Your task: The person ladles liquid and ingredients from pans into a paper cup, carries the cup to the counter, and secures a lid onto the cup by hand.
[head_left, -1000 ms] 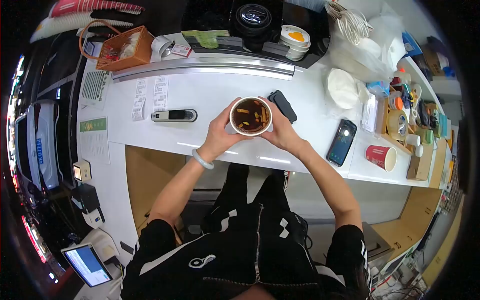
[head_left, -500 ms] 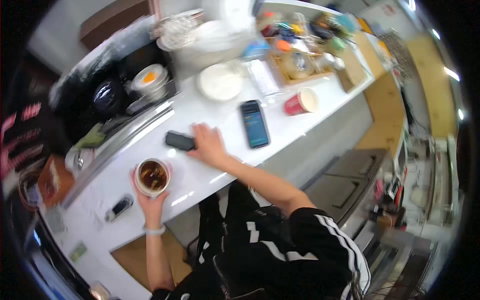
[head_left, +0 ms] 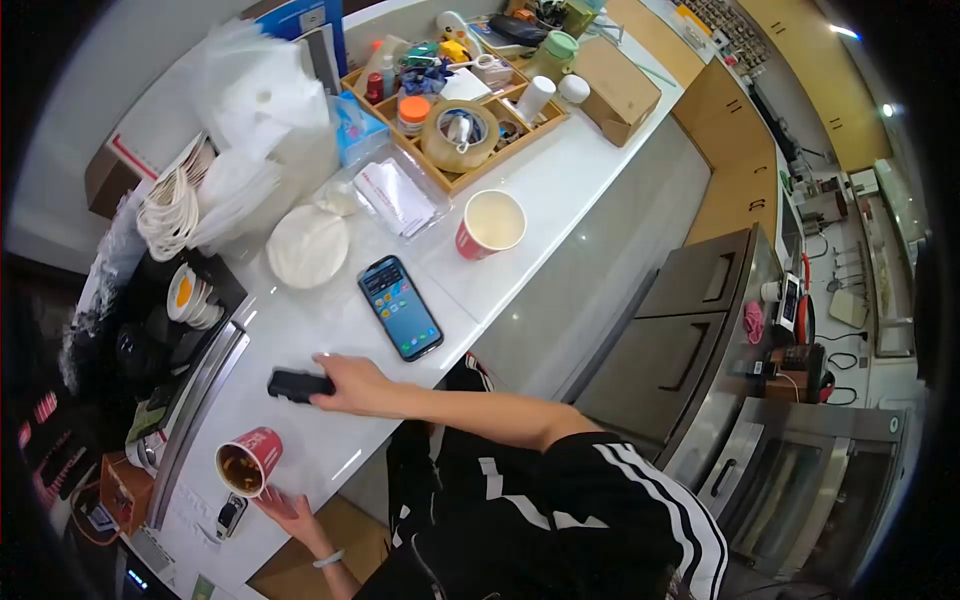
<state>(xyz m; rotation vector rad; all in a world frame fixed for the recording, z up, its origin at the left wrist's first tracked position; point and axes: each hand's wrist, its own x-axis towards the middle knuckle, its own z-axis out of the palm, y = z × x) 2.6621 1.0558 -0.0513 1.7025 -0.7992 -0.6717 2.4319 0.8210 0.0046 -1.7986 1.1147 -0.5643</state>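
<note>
My right hand (head_left: 358, 386) is closed on the right end of a black oblong object (head_left: 298, 385), which lies on the white counter; its exact kind is unclear. Lower left, my left hand (head_left: 290, 512) has its fingers apart beside a red paper cup (head_left: 262, 448) holding dark liquid. The fingertips are close to the cup's rim; whether they touch it I cannot tell. A smartphone (head_left: 402, 308) with a lit screen lies beyond my right hand. Close to the left hand sits a small black-and-silver device (head_left: 231, 515).
Another red paper cup (head_left: 491, 225) stands near the counter edge. Behind it are a wooden divider tray (head_left: 462, 180) with tape and bottles, a stack of round white discs (head_left: 308, 247), plastic bags (head_left: 262, 110) and a cardboard box (head_left: 618, 90). A metal-edged black unit borders the left.
My left hand was wrapped around the cup of dark liquid and is now at its side with fingers spread. The view has shifted; my right hand stays at the black object.
</note>
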